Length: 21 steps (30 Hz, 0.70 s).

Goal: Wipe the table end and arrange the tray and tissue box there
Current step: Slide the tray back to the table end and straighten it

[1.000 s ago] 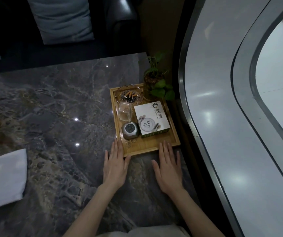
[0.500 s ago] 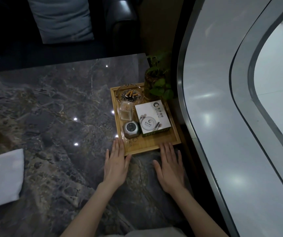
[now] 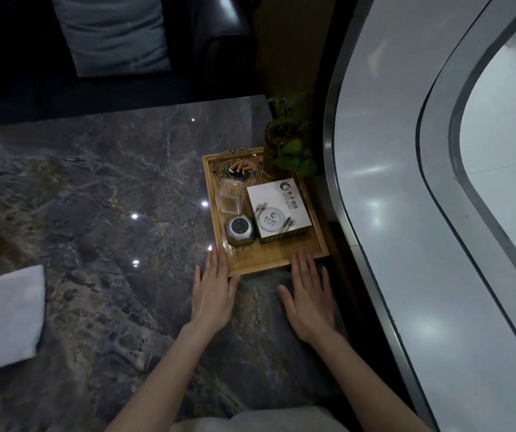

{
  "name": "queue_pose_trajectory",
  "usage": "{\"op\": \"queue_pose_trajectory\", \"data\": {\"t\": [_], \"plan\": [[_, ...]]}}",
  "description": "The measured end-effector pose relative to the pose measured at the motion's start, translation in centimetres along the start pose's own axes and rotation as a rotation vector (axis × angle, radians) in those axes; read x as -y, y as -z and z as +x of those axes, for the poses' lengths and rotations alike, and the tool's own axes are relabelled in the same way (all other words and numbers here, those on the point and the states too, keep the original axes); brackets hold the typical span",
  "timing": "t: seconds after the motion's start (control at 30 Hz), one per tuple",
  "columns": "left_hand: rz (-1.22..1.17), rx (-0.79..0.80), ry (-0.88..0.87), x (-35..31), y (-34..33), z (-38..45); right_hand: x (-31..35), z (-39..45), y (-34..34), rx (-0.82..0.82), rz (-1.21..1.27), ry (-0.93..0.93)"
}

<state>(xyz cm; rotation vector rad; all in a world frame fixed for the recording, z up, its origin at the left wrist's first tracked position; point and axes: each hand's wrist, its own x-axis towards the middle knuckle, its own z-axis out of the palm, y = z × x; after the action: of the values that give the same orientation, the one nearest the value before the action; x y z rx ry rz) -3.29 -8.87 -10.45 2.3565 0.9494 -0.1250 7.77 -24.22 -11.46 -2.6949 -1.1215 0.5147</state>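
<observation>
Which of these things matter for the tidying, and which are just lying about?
Part of the job:
wooden tray
tissue box
white cloth
table
left hand
right hand

Just lying about:
ashtray
potted plant
cushion

Surface: dark veined marble table (image 3: 101, 188) is carrying everything.
Tray: wooden tray (image 3: 284, 260) is lying at the table's right end.
Cloth: white folded cloth (image 3: 4, 319) is resting far left of the tray.
Hands: left hand (image 3: 214, 291) and right hand (image 3: 311, 294) are lying flat on the table, fingertips touching the tray's near rim.

White tissue box (image 3: 277, 211) sits in wooden tray (image 3: 277, 262).
</observation>
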Motion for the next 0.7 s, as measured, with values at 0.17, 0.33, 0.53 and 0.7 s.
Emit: {"op": "queue_pose_trajectory", "data": {"t": [0.17,0.33,0.53,0.7], "plan": [[-0.025,0.019,0.009,0.1,0.6,1.3,0.3,1.3,0.6,0.002,0.04,0.003],[-0.031,0.016,0.009,0.1,0.8,2.2,0.6,2.1,0.8,0.008,0.061,-0.01],[-0.044,0.022,0.014,0.2,1.2,3.0,0.8,2.9,1.0,0.014,0.059,-0.01],[-0.056,0.039,0.017,0.2,1.4,3.2,0.9,3.3,0.8,0.005,0.044,-0.013]]}}
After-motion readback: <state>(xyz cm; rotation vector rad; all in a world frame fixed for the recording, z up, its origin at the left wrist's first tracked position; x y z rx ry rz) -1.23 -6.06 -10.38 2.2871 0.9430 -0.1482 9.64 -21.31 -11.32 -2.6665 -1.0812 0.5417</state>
